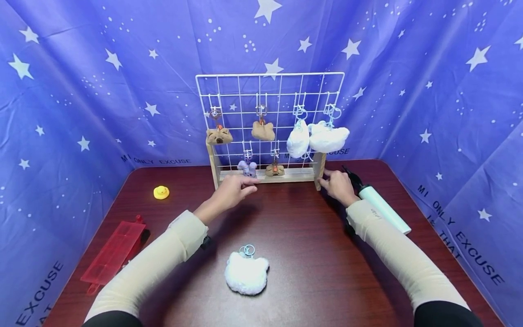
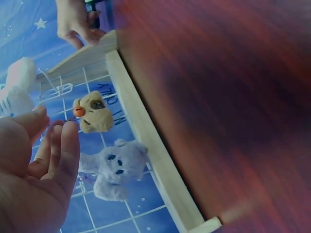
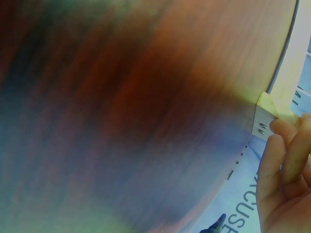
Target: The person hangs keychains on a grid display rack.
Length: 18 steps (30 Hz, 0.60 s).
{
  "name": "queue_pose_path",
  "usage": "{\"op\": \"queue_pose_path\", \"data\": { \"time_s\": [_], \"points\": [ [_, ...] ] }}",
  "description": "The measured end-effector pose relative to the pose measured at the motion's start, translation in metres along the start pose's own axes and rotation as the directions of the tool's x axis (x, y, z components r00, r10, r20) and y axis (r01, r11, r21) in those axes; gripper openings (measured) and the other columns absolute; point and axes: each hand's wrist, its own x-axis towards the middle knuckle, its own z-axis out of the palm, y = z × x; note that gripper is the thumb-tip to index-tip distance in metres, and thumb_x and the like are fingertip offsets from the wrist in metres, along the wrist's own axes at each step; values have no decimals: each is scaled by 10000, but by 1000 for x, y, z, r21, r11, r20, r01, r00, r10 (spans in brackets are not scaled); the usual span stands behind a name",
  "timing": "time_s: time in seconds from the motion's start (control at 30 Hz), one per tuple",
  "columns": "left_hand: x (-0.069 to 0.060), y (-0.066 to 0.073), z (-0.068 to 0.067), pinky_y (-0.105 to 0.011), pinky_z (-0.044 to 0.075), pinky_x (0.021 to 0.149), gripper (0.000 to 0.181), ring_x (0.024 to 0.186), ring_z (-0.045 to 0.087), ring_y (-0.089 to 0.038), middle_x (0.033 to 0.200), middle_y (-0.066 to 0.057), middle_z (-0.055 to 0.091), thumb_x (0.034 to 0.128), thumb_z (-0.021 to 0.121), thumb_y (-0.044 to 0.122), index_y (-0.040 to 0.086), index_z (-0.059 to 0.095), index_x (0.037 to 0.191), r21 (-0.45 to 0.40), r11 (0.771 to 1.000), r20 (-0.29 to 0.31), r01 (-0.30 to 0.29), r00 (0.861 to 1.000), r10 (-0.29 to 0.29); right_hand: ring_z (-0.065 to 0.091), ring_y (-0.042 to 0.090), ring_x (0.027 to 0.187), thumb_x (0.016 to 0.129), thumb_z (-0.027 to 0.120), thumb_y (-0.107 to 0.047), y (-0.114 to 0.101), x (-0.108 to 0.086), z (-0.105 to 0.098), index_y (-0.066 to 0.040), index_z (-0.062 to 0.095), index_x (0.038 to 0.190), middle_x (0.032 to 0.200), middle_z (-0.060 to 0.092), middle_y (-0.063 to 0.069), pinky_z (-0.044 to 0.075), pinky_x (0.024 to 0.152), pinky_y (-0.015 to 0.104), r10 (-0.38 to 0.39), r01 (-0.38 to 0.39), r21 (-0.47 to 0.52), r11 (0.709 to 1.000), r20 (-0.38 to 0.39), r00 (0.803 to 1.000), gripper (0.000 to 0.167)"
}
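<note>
A white wire display rack (image 1: 269, 94) with a wooden base stands at the back, hung with plush keychains. My left hand (image 1: 233, 188) is in front of its lower row, fingers extended and thumb apart. Close by hang a grey plush keychain (image 2: 116, 167) and a small brown plush keychain (image 2: 95, 112); nothing shows in that hand's grasp. At the rack's right end, my right hand (image 1: 339, 185) holds the wooden side post (image 3: 265, 116) with thumb and fingers, partly hidden by the wood. A white fluffy keychain (image 1: 247, 274) lies on the table between my forearms.
Brown plush keychains (image 1: 263, 131) and white ones (image 1: 328, 138) hang higher up. A yellow duck (image 1: 161, 192) and a red compartment box (image 1: 112, 252) are at left. Beside my right forearm lies a pale green cylinder (image 1: 384, 209) with a black end. Starry blue curtains surround the table.
</note>
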Motion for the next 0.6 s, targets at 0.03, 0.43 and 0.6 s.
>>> {"op": "queue_pose_path", "data": {
  "time_s": [0.03,0.43,0.6],
  "points": [
    [-3,-1,0,-332,565,746,238,805,663,-106,1013,-56,799,935,740,176,131,785,1165,1,1000,7,-1,1000,1,629,236,568,953,698,-292,0,0,0,-24,651,1345,653,721,83,533,671,474,0,0,-2,1000,2,1000,477],
    [-41,-14,13,-300,579,785,230,916,720,-135,1016,-45,796,911,766,151,99,791,1133,-11,999,130,-45,990,46,612,181,521,958,698,-288,1,-1,0,-17,644,1351,651,724,80,519,621,432,-7,7,-11,1000,7,1000,480],
    [-51,-14,17,-305,588,814,234,937,727,-151,1004,-33,787,902,771,131,101,792,1133,-17,993,199,-114,973,115,620,192,521,959,694,-289,-1,0,0,-24,649,1349,637,718,76,524,627,440,-11,11,-10,1000,3,1000,473]
  ]
}}
